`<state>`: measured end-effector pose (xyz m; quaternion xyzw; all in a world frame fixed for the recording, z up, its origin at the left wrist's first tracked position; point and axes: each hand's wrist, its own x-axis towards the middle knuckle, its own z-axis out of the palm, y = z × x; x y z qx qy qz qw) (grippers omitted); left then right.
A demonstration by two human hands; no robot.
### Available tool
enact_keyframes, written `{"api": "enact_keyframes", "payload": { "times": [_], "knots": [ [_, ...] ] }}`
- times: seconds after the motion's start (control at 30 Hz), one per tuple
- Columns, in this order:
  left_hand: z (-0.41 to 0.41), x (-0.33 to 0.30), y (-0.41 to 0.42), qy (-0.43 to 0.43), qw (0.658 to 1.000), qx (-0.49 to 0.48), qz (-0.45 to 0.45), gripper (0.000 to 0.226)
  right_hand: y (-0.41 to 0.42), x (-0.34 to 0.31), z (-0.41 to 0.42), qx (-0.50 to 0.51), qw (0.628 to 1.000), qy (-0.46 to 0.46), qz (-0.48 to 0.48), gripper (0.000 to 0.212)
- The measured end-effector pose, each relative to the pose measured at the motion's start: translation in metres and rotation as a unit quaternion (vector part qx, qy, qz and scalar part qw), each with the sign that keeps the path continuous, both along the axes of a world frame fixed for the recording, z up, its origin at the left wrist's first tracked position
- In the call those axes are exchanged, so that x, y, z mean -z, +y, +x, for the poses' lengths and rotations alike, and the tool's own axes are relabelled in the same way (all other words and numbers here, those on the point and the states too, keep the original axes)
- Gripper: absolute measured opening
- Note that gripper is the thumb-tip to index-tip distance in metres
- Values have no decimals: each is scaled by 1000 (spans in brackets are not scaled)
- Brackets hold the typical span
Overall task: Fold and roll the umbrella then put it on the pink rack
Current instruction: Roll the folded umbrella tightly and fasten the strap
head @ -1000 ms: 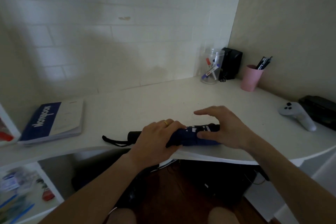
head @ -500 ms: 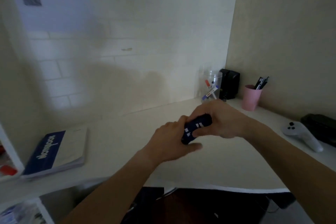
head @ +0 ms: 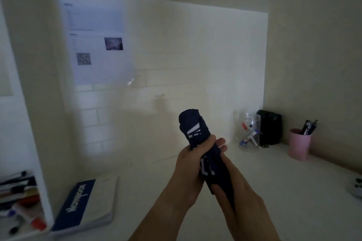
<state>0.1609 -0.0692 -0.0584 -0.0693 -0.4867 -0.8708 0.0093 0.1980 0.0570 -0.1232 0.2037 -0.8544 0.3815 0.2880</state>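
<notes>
From the head view, the umbrella (head: 197, 139) is now lifted off the desk (head: 274, 191) and stands almost upright in the air, where before it lay flat near the front edge. The left hand (head: 191, 164) grips its middle; the right hand (head: 233, 184) wraps the lower part. Open desk surface lies below, with the notebook (head: 86, 203) at left and the pink cup (head: 299, 144) at right, both well apart. The umbrella is dark navy, tightly rolled, with white markings.
</notes>
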Motion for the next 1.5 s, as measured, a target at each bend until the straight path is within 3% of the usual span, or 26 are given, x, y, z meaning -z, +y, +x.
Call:
{"api": "enact_keyframes", "payload": {
  "times": [0.07, 0.17, 0.2, 0.3, 0.37, 0.43, 0.53, 0.63, 0.7, 0.77, 0.87, 0.93, 0.97, 1.03, 1.1, 1.13, 1.17, 1.23, 1.27, 1.33, 1.37, 1.43, 1.5],
  "knots": [
    [3, -14, -12, 25, 999, 6, 24, 58, 13, -7, 8, -94, 987, -82, -103, 64],
    [10, -29, -24, 59, 994, 25, 85, 39, 22, -7, 18, -194, 973, -68, -108, 71],
    [11, -30, -25, 75, 991, 39, 100, 33, 23, -5, 21, -188, 977, -45, -90, 72],
    [14, -26, -26, 114, 977, 81, 160, 28, 33, 12, 23, -118, 988, 100, 17, 46],
    [16, -30, -21, 120, 978, 79, 150, 27, 37, 25, 20, -66, 984, 150, 61, 53],
    [15, -35, -15, 91, 988, 29, 119, 28, 35, 21, 21, -70, 989, 121, 43, 54],
    [6, -36, -13, 51, 990, -82, 100, 37, 18, 1, 31, -98, 992, -24, -80, 54],
    [4, -37, -8, 41, 989, -105, 91, 39, 4, -10, 32, -33, 991, -127, -22, 78],
    [8, -39, -9, 58, 991, -83, 82, 38, 5, -14, 26, -15, 986, -153, -59, 76],
    [16, -39, -13, 89, 991, -15, 96, 31, 10, -14, 24, -79, 964, -208, -144, 57],
    [27, -31, -14, 93, 985, 77, 124, 29, 8, -23, 32, -158, 866, -299, -368, 32],
    [29, -25, -10, 86, 987, 80, 109, 23, 4, -26, 42, -198, 804, -333, -450, 20],
    [28, -24, -6, 79, 990, 55, 100, 21, 3, -24, 48, -211, 795, -338, -456, 18],
    [21, -25, -2, 50, 995, -16, 83, 32, 1, -27, 45, -192, 859, -302, -366, 14],
    [16, -28, -3, 27, 995, -67, 73, 38, 2, -20, 38, -109, 946, -231, -201, 30],
    [14, -30, -4, 27, 994, -73, 71, 39, 5, -16, 38, -74, 966, -202, -143, 38],
    [14, -31, -4, 34, 995, -65, 72, 37, 5, -13, 40, -54, 969, -188, -151, 35],
    [23, -30, -4, 61, 994, -8, 89, 27, 1, -17, 46, -79, 946, -198, -242, 9],
    [28, -26, -3, 68, 991, 33, 108, 24, -3, -20, 49, -107, 915, -233, -313, 8],
    [38, -13, 0, 71, 983, 111, 129, 24, -2, -24, 50, -165, 805, -330, -464, 24],
    [41, -7, 2, 69, 982, 131, 119, 22, -3, -26, 50, -189, 771, -366, -486, 35],
    [37, -3, 6, 58, 990, 100, 83, 21, -1, -30, 49, -220, 775, -379, -455, 50],
    [27, -7, 9, 34, 997, 25, 68, 27, 2, -25, 40, -196, 816, -335, -429, 47]
  ]
}}
